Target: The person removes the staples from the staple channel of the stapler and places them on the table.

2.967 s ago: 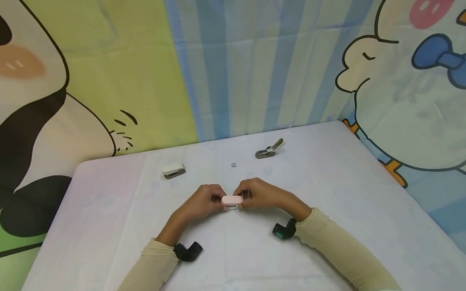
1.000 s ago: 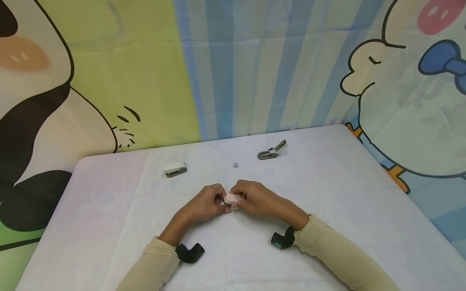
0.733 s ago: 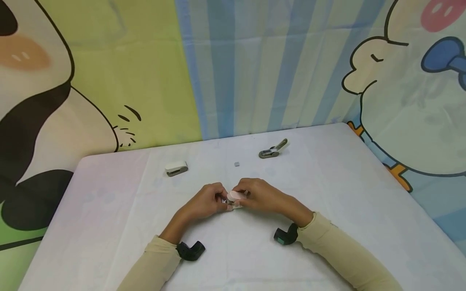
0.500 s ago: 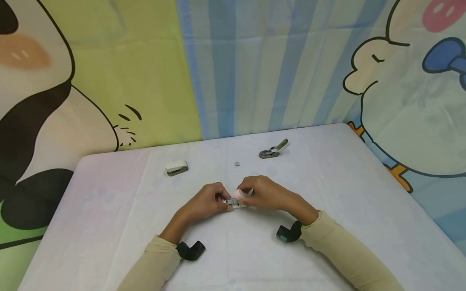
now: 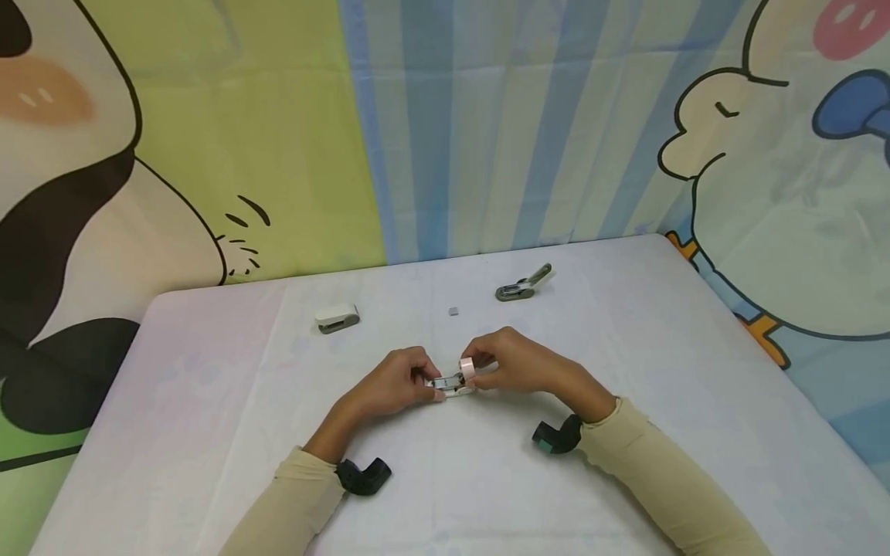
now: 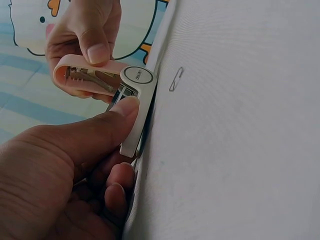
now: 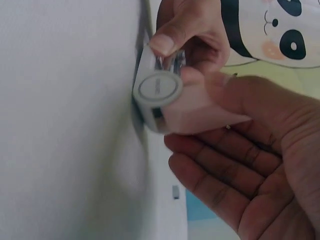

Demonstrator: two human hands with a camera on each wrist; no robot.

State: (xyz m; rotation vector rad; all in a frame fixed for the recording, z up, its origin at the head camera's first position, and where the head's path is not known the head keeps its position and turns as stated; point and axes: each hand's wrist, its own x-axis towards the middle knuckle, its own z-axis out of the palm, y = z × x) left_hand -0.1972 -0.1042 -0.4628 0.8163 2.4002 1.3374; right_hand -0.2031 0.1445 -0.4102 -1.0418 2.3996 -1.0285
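Observation:
Between my hands, low over the table [image 5: 431, 494], is a small pink-and-white stapler [image 6: 145, 102] with its pink top arm [image 5: 467, 367] swung up and back from the white base. The metal staple channel [image 5: 445, 382] lies exposed. My left hand [image 5: 396, 381] pinches the front end of the base, its thumb beside the channel in the left wrist view. My right hand [image 5: 518, 361] holds the pink arm between thumb and fingers. A spring and metal parts [image 6: 90, 77] show inside the arm. A round label disc [image 7: 160, 90] marks the hinge.
A white-and-grey stapler [image 5: 337, 318] sits at the back left. An opened grey-green stapler [image 5: 523, 284] lies at the back right. Between them is a small grey staple strip [image 5: 453, 311]. A patterned curtain [image 5: 445, 131] hangs behind the table edge. Each wrist carries a black camera [image 5: 365, 476].
The stapler's pink arm, lying flat over its base three seconds ago, has been lifted and swung back, uncovering the channel. My right hand moved up and right with it; my left stayed nearly still.

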